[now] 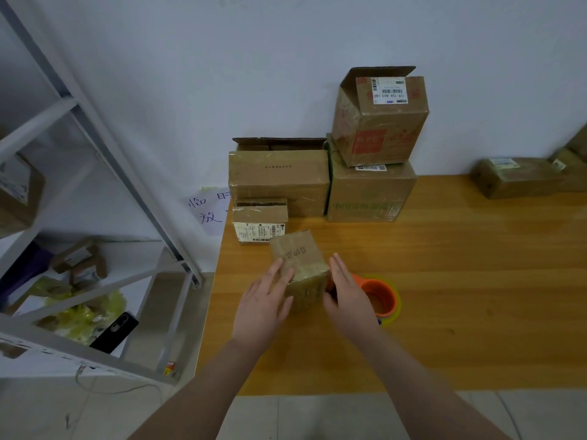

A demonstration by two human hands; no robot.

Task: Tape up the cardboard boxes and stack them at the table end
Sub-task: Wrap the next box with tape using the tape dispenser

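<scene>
Both straight-fingered, left hand (263,301) and right hand (349,296) press a box (301,265); uneven pressure may tip it onto the tape (382,298).

A: Which box is in front of you?
B: Your small brown box (300,271), at twelve o'clock — tilted, glossy tape over its top, print on the far flap. The orange tape roll (381,296) lies just beside it at three o'clock.
A: And your stack?
B: Past it, toward one o'clock — a red-printed box (381,128), top flap open, sits on a green-printed box (368,195).
</scene>
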